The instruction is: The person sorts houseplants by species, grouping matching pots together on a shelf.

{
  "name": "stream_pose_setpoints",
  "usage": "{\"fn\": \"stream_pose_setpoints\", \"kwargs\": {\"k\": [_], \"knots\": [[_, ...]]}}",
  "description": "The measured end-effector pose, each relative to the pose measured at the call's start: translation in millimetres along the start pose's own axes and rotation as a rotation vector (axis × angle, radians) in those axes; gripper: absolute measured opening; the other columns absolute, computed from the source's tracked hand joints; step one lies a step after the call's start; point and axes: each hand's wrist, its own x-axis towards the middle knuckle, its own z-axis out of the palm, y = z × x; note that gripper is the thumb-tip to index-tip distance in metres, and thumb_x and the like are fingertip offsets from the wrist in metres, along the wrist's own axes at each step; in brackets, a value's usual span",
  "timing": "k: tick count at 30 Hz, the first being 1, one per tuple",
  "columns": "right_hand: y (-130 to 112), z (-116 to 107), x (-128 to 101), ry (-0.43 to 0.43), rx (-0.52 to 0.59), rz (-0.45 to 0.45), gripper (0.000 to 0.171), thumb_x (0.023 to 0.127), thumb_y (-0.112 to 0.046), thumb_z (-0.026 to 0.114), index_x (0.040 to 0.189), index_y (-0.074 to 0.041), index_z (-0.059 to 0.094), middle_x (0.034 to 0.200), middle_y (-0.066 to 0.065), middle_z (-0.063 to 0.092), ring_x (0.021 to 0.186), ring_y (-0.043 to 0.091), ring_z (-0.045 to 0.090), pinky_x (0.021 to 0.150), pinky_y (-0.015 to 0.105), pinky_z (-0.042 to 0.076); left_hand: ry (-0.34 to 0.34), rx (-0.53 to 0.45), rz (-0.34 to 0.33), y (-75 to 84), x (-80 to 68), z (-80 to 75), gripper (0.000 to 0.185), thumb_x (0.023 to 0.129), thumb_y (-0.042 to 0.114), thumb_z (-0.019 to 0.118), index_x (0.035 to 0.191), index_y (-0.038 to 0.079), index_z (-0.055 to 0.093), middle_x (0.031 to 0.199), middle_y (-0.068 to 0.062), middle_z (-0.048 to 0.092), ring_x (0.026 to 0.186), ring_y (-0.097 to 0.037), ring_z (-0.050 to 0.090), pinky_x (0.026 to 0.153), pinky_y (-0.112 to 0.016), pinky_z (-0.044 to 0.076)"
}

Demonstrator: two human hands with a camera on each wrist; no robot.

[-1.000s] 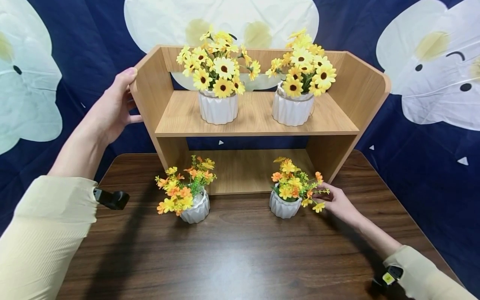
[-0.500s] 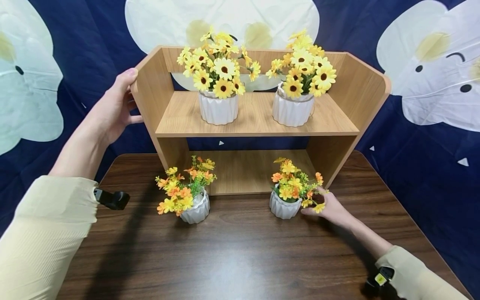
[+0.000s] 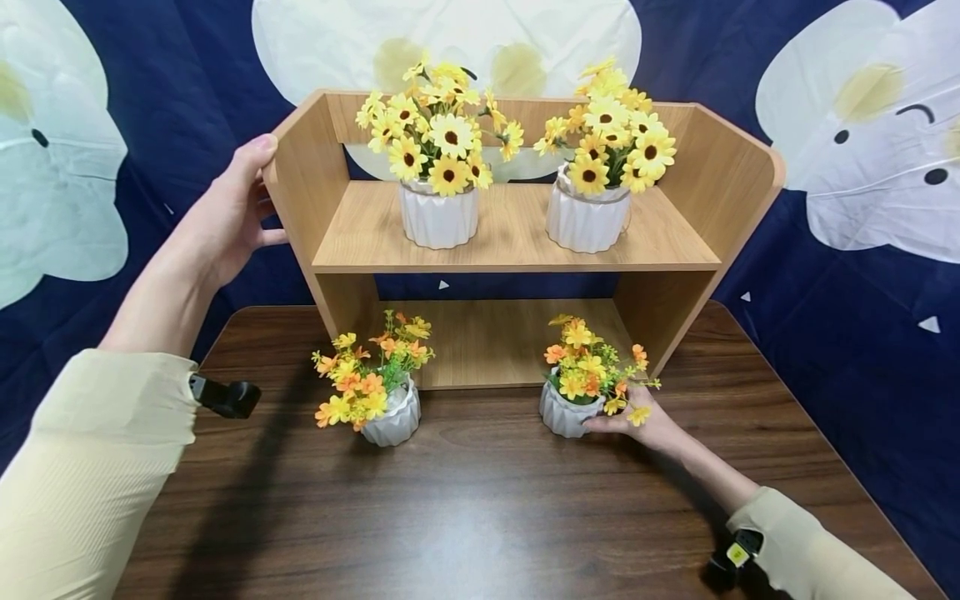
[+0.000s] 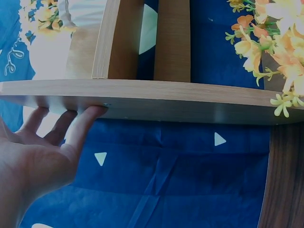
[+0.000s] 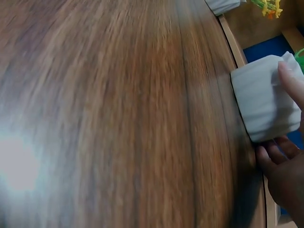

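Fingers of your right hand (image 3: 647,421) curl around the white ribbed pot (image 3: 566,414) of orange flowers, which stands on the dark table (image 3: 480,517) at the near right foot of the wooden shelf (image 3: 517,242). Your left hand (image 3: 225,212) lies flat, fingers straight, against the shelf's left side panel. 2 sunflower pots (image 3: 438,218) stand on top.

Dark wood table (image 3: 480,517), wooden shelf unit (image 3: 517,233) and two white flowerpots (image 3: 393,417) (image 3: 564,414) on it
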Motion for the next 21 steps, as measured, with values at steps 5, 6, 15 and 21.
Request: {"fn": "stream_pose_setpoints", "kwargs": {"k": [5, 6, 15, 21], "knots": [[3.4, 7.0, 4.1, -0.031, 0.078, -0.009, 0.086, 0.071, -0.014, 0.082, 0.143, -0.018, 0.034, 0.145, 0.004, 0.043, 0.129, -0.003, 0.039, 0.101, 0.009, 0.031, 0.003, 0.005, -0.003, 0.2, -0.1, 0.3, 0.058, 0.089, 0.059, 0.047, 0.141, 0.041, 0.028, 0.144, 0.003, 0.030, 0.131, -0.025, 0.032, 0.082, -0.038, 0.039], [2.7, 8.1, 4.6, -0.033, 0.094, -0.012, 0.086, 0.072, -0.013, 0.081, 0.143, -0.018, 0.034, 0.145, 0.005, 0.043, 0.129, -0.003, 0.039, 0.101, 0.009, 0.031, 0.004, 0.003, -0.003, 0.2, -0.1, 0.3, 0.058, 0.089, 0.059, 0.047, 0.141, 0.041, 0.028, 0.144, 0.003, 0.030, 0.131, -0.025, 0.032, 0.083, -0.038, 0.039], [0.8, 13.0, 5.4, 0.027, 0.124, 0.034, 0.087, 0.070, -0.012, 0.082, 0.143, -0.010, 0.034, 0.143, 0.011, 0.044, 0.125, -0.004, 0.042, 0.099, 0.008, 0.032, 0.002, -0.008, -0.001, 0.3, 0.0, 0.1, 0.058, 0.089, 0.059, 0.048, 0.140, 0.041, 0.028, 0.143, 0.003, 0.031, 0.131, -0.025, 0.031, 0.085, -0.041, 0.037], [-0.2, 12.8, 4.7, 0.023, 0.115, 0.097, 0.088, 0.073, -0.017, 0.081, 0.145, -0.015, 0.031, 0.148, 0.006, 0.039, 0.135, 0.014, 0.035, 0.104, 0.015, 0.030, 0.001, -0.006, -0.001, 0.3, 0.0, 0.0, 0.058, 0.089, 0.059, 0.048, 0.140, 0.041, 0.028, 0.142, 0.003, 0.031, 0.130, -0.024, 0.032, 0.084, -0.040, 0.037]]}}
